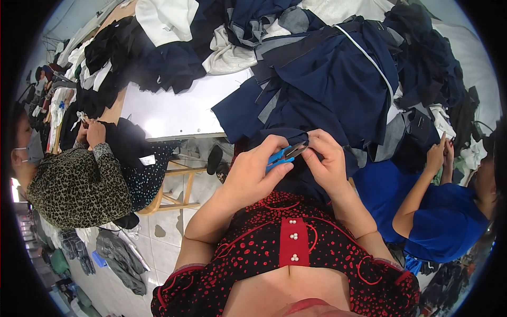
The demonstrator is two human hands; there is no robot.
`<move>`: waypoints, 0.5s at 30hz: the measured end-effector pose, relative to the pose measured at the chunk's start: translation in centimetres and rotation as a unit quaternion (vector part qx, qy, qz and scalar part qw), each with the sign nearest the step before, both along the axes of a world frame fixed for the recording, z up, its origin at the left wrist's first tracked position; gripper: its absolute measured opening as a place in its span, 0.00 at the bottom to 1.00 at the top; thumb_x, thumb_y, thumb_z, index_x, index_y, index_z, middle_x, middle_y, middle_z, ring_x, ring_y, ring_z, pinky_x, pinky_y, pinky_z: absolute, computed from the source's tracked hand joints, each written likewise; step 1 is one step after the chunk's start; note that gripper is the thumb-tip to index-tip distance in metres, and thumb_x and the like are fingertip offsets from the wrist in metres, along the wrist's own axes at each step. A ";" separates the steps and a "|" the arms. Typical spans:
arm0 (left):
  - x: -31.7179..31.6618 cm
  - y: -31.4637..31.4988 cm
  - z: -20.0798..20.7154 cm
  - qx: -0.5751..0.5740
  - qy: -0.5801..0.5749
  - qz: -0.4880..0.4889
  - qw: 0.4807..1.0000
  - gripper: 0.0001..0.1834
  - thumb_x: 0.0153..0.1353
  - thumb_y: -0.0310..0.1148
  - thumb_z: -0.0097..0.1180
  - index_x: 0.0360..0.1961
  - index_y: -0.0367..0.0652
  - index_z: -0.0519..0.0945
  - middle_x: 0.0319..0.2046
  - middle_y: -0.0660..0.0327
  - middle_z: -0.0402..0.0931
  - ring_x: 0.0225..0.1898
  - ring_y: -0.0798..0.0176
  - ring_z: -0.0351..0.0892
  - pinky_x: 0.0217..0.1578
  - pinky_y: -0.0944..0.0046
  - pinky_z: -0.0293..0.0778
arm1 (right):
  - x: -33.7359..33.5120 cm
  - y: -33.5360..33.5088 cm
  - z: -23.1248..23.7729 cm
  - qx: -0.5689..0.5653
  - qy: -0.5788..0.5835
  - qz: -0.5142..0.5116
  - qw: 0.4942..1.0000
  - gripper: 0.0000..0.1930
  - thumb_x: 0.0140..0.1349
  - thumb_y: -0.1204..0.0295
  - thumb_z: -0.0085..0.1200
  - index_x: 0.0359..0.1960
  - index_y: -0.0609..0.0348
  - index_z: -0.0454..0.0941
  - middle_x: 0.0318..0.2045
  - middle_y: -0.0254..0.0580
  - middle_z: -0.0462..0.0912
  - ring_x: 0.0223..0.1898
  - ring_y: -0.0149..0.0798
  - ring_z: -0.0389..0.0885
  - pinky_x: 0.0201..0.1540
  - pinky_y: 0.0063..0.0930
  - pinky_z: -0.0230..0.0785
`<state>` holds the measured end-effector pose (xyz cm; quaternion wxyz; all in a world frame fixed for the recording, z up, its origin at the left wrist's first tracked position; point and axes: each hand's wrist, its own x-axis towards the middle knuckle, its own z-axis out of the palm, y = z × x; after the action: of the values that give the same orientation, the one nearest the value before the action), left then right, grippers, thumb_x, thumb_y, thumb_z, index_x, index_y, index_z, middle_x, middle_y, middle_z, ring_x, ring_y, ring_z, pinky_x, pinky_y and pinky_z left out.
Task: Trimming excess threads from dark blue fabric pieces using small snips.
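Blue-handled thread snips point(278, 158) are gripped in my left hand point(257, 171), fingers closed around the handles. Their dark metal blades point right, to the edge of a navy garment point(282, 134). My right hand point(326, 162) pinches that navy cloth close to the blade tips. The cloth hangs over my lap and joins a larger navy heap point(332, 79) on the table. Whether the blades touch a thread is too small to tell.
A white table point(171, 113) carries piles of dark cloth and a white piece point(166, 21). A person in a leopard-print top point(79, 185) sits at left, handling black cloth. Another in blue point(443, 222) works at right. A wooden stool point(182, 185) and grey cloth point(121, 259) lie left.
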<state>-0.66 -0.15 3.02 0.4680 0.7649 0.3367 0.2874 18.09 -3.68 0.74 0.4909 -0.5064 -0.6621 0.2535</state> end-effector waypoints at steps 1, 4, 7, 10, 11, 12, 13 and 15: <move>0.0 0.0 -0.1 -0.009 -0.005 -0.003 1.000 0.16 0.56 0.29 0.56 0.44 0.36 0.69 0.32 0.55 0.75 0.35 0.61 0.78 0.37 0.67 0.70 | -0.1 0.0 0.0 0.007 -0.004 -0.006 1.000 0.04 0.51 0.80 0.55 0.30 0.67 0.76 0.30 0.45 0.76 0.30 0.40 0.76 0.33 0.25 0.67; 0.0 0.2 -0.5 -0.039 -0.022 -0.009 0.999 0.15 0.57 0.28 0.55 0.44 0.35 0.69 0.32 0.57 0.75 0.35 0.66 0.76 0.39 0.69 0.70 | -0.3 0.1 0.2 0.017 -0.011 -0.012 1.000 0.04 0.51 0.81 0.55 0.29 0.67 0.75 0.30 0.46 0.76 0.30 0.41 0.76 0.33 0.25 0.67; 0.0 0.3 -0.7 -0.078 -0.043 -0.020 0.996 0.14 0.58 0.28 0.54 0.44 0.34 0.69 0.34 0.59 0.74 0.38 0.69 0.75 0.41 0.70 0.69 | -0.2 0.1 0.2 0.023 -0.018 -0.014 0.999 0.04 0.51 0.81 0.55 0.28 0.67 0.75 0.30 0.47 0.76 0.30 0.42 0.76 0.33 0.26 0.67; 0.1 0.5 -1.1 -0.110 -0.055 -0.020 0.992 0.15 0.58 0.28 0.55 0.44 0.34 0.69 0.35 0.61 0.73 0.39 0.71 0.73 0.42 0.71 0.68 | -0.2 0.2 0.1 0.028 -0.022 -0.018 0.999 0.04 0.50 0.81 0.55 0.28 0.67 0.75 0.30 0.47 0.76 0.30 0.43 0.76 0.32 0.26 0.67; 0.1 0.5 -1.1 -0.110 -0.055 -0.020 0.992 0.15 0.58 0.28 0.55 0.44 0.34 0.69 0.35 0.61 0.73 0.39 0.71 0.73 0.42 0.71 0.68 | -0.2 0.2 0.0 0.029 -0.022 -0.021 0.999 0.04 0.50 0.81 0.55 0.28 0.67 0.75 0.30 0.47 0.76 0.29 0.43 0.76 0.32 0.26 0.68; 0.1 0.6 -1.2 -0.117 -0.059 -0.021 0.991 0.15 0.57 0.28 0.55 0.44 0.34 0.69 0.35 0.61 0.73 0.39 0.71 0.73 0.42 0.71 0.68 | -0.2 0.2 0.0 0.029 -0.022 -0.021 0.999 0.04 0.50 0.81 0.55 0.28 0.67 0.75 0.30 0.47 0.76 0.29 0.43 0.76 0.32 0.26 0.68; 0.1 0.6 -1.2 -0.124 -0.064 -0.023 0.990 0.15 0.57 0.28 0.55 0.44 0.34 0.70 0.36 0.61 0.73 0.39 0.72 0.73 0.43 0.71 0.68 | -0.2 0.1 0.0 0.026 -0.020 -0.023 0.999 0.04 0.50 0.81 0.55 0.28 0.67 0.75 0.30 0.47 0.76 0.29 0.43 0.76 0.32 0.26 0.68; 0.2 0.7 -1.4 -0.132 -0.065 -0.025 0.989 0.15 0.58 0.28 0.55 0.44 0.34 0.70 0.36 0.61 0.73 0.39 0.72 0.73 0.42 0.71 0.68 | -0.2 0.1 -0.1 0.022 -0.019 -0.026 0.999 0.04 0.50 0.81 0.55 0.28 0.67 0.75 0.30 0.47 0.76 0.30 0.43 0.77 0.32 0.27 0.68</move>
<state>-0.49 0.59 1.63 0.5932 0.6839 0.3214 0.2777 17.88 -3.55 0.64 0.4959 -0.5170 -0.6634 0.2163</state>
